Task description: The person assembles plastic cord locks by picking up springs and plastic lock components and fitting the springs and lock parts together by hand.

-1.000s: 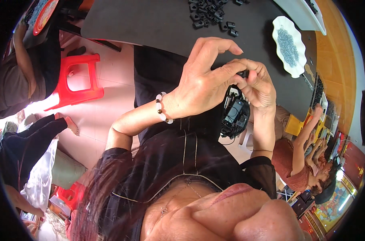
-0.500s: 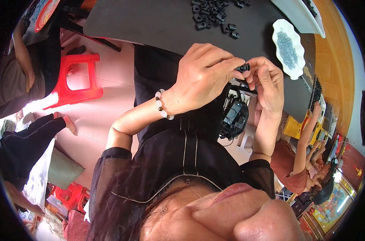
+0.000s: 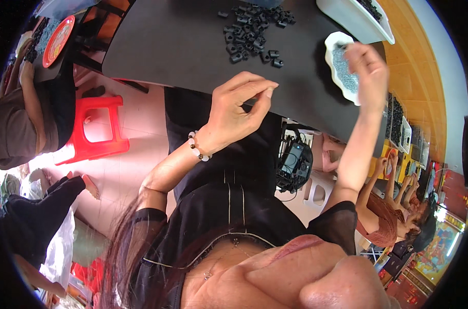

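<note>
In front of me, over the near edge of the dark table, is my left hand [image 3: 240,107], a beaded bracelet at its wrist. Its thumb and fingertips come together in a pinch; whatever they may hold cannot be made out. My right hand [image 3: 368,72] is over the right rim of a white scalloped dish [image 3: 332,72] and covers part of it. Motion smears its bent fingers. Small grey-blue pieces [image 3: 344,72] fill the dish. A pile of small black plastic parts [image 3: 249,33] lies on the table between and beyond my hands.
A white bin [image 3: 355,23] with black parts stands at the far right. To the left are a red stool [image 3: 82,129] and a red tray [image 3: 59,41] beside a seated person. Other people work at right. A black device [image 3: 295,162] hangs under the table edge.
My hands have parted: the right moved out to the dish, the left drew slightly left. The small black part that was between them is no longer visible there. The view shifted a little.
</note>
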`<move>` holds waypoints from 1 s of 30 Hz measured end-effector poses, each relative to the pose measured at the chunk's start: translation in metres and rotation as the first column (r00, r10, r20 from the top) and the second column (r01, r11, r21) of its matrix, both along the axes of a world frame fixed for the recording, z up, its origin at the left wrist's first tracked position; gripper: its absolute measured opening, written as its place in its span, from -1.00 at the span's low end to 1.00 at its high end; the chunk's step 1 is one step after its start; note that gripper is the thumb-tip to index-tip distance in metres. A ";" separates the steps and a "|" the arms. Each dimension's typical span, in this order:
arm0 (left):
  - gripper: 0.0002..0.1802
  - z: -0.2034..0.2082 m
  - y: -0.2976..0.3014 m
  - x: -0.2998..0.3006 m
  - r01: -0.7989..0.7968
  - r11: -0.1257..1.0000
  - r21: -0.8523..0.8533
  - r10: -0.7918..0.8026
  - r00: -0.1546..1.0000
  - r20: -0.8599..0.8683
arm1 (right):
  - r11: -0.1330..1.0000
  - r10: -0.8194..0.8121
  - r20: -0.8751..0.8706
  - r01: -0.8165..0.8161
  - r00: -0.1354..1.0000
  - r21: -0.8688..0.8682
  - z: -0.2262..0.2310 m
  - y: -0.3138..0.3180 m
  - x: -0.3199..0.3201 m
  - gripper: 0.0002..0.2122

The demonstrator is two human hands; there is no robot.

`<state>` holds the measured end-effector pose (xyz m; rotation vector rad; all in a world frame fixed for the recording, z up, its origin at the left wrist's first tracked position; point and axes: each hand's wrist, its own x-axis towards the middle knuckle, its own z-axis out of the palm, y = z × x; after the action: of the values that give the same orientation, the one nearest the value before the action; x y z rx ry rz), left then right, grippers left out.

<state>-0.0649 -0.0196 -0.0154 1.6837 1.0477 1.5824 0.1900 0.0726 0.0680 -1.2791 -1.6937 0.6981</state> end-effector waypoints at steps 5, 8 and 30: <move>-0.82 -0.004 0.000 -0.001 -0.004 1.000 -0.016 0.003 0.999 -0.033 | 0.883 -0.326 -0.043 0.320 0.945 0.344 0.052 0.119 0.095 -0.72; -0.82 -0.002 -0.001 -0.003 -0.012 0.999 -0.036 0.011 0.999 -0.034 | 0.875 -0.451 0.026 0.436 0.892 0.210 0.064 0.152 0.128 -0.69; -0.88 -0.015 -0.004 -0.008 0.068 0.996 -0.049 -0.071 0.996 -0.051 | 0.965 0.263 0.414 -0.245 0.871 -0.098 -0.039 -0.014 -0.077 -0.81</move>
<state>-0.0724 -0.0234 -0.0307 1.7195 1.0332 1.4659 0.1126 0.0582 0.0294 -1.3175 -2.2466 0.6387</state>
